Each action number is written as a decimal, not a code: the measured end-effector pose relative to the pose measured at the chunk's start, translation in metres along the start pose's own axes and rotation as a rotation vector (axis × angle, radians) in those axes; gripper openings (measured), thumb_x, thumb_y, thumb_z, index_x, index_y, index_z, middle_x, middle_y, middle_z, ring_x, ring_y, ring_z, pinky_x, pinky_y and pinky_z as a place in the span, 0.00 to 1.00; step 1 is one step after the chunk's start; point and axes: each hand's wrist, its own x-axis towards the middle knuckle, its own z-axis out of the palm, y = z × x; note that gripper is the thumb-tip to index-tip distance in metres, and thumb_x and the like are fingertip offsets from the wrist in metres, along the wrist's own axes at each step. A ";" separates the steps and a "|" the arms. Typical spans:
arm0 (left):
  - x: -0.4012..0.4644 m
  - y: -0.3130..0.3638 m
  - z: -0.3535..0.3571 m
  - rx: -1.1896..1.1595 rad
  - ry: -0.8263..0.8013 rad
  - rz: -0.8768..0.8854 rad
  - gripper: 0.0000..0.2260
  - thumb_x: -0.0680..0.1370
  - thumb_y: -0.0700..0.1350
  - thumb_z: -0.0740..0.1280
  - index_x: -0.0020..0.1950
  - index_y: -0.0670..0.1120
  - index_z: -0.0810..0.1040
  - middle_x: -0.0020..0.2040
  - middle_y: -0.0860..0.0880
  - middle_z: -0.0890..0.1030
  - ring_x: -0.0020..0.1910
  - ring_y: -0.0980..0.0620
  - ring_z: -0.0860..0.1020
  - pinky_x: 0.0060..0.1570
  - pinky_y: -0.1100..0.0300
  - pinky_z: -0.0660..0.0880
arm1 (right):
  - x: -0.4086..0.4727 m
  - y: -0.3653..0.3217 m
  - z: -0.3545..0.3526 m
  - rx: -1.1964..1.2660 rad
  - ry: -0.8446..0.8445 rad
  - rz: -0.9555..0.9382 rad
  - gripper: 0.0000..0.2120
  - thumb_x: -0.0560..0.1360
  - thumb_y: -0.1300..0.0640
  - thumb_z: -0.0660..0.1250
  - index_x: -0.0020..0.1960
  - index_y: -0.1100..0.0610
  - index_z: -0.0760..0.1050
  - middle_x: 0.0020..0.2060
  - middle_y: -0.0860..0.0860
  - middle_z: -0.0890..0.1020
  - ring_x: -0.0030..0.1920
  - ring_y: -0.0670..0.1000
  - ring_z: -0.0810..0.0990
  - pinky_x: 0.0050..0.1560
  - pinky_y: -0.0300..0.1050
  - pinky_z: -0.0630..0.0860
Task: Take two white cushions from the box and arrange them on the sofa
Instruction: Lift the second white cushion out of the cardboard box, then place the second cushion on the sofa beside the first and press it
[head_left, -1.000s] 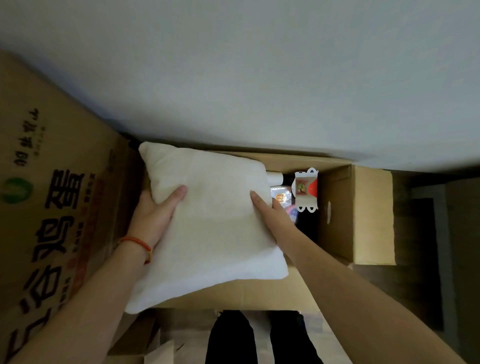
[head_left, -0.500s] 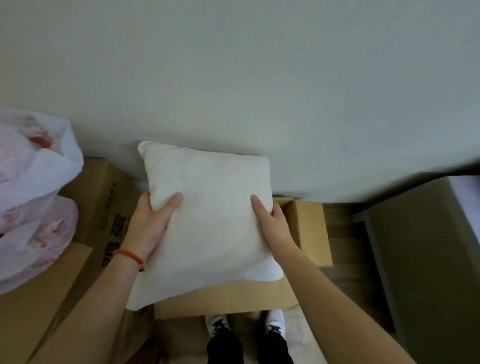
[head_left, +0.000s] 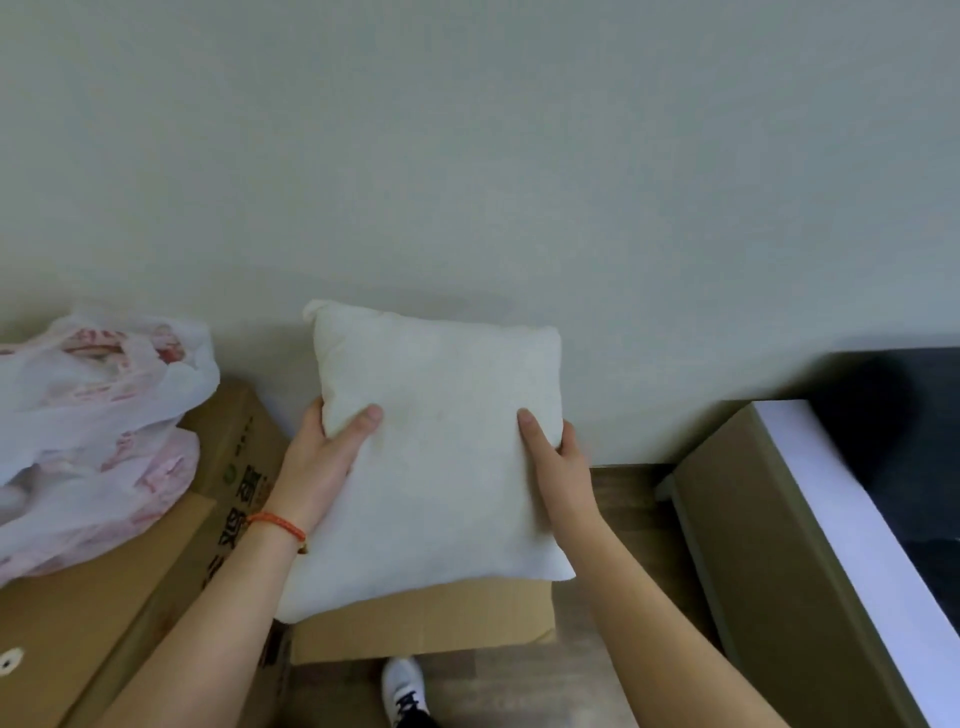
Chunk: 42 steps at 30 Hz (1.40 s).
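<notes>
Item: square white fabric cushion (head_left: 441, 457), soft-filled, being held up in front of a pale plain wall (head_left: 467, 156), clear of the open brown cardboard box (head_left: 421, 618) that is showing just beneath its lower edge.

Left hand (head_left: 317, 467): gripping the cushion's left edge; thumb (head_left: 361, 423) pressing flat on the front face, the remaining fingers wrapping behind the fabric and hiding there, so their spread cannot be told. A thin orange-red cord bracelet (head_left: 275, 524) is sitting on that wrist.

Right hand (head_left: 561, 467): gripping the cushion's right edge in the same manner; thumb (head_left: 530, 431) lying on the front face, the other fingers curling round the edge to the back, mostly out of sight.

Outward of the left-hand fingers: a larger brown cardboard carton with dark printed characters (head_left: 228, 493), bearing a crumpled white plastic bag with pink-red print (head_left: 93, 426) on its top.

Outward of the right-hand fingers: a tall brown cardboard panel (head_left: 769, 545) leaning beside a white-edged dark surface (head_left: 883, 441); what that surface belongs to cannot be told.

Below the wrists: wood-grain flooring (head_left: 628, 493) and one white sports shoe with dark laces (head_left: 405, 691), standing just in front of the open box.
</notes>
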 end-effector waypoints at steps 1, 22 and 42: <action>-0.010 0.005 0.004 -0.006 -0.006 0.015 0.27 0.78 0.58 0.76 0.74 0.52 0.74 0.62 0.56 0.85 0.59 0.54 0.84 0.61 0.50 0.80 | -0.008 -0.003 -0.009 0.020 -0.003 -0.015 0.24 0.77 0.35 0.73 0.68 0.44 0.77 0.58 0.40 0.85 0.58 0.43 0.83 0.48 0.38 0.75; -0.172 0.097 0.134 -0.112 -0.185 0.381 0.43 0.63 0.61 0.82 0.74 0.48 0.75 0.62 0.56 0.85 0.55 0.61 0.85 0.53 0.61 0.81 | -0.165 -0.042 -0.203 0.140 0.263 -0.431 0.23 0.77 0.42 0.76 0.70 0.40 0.75 0.60 0.35 0.84 0.57 0.30 0.81 0.60 0.41 0.78; -0.349 0.078 0.360 -0.079 -0.707 0.375 0.47 0.60 0.70 0.83 0.75 0.53 0.77 0.67 0.53 0.85 0.66 0.49 0.84 0.69 0.41 0.78 | -0.336 0.047 -0.445 0.157 0.808 -0.330 0.27 0.77 0.38 0.74 0.71 0.35 0.67 0.61 0.31 0.78 0.60 0.37 0.79 0.55 0.37 0.74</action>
